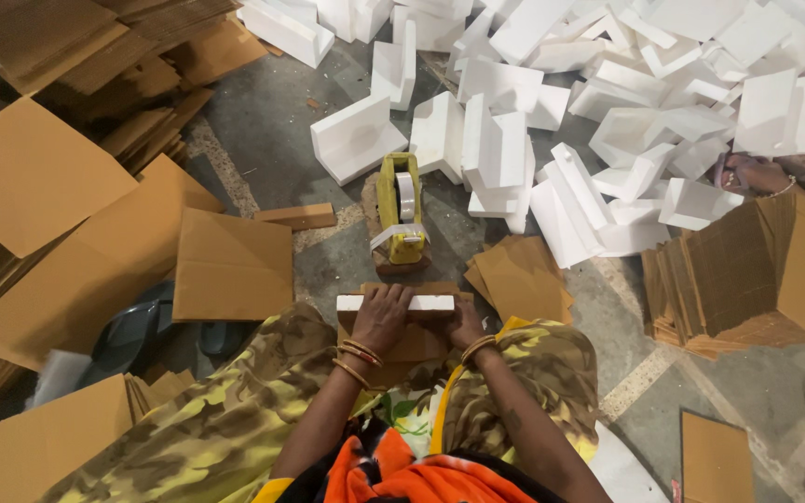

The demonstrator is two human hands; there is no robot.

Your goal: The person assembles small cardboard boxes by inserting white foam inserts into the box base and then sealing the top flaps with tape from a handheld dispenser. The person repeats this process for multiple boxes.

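Your left hand [381,317] and right hand [463,326] clamp a white foam strip [395,303] against a cardboard piece [412,343] on your lap (light, stiff, crumbly); grip its ends gently.

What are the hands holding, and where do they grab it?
Both hands, left hand and right hand, hold a white foam piece on cardboard, gripping its top and near side.

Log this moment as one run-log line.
left hand: on white foam piece | right hand: gripping its right end | yellow tape dispenser: just beyond, on floor
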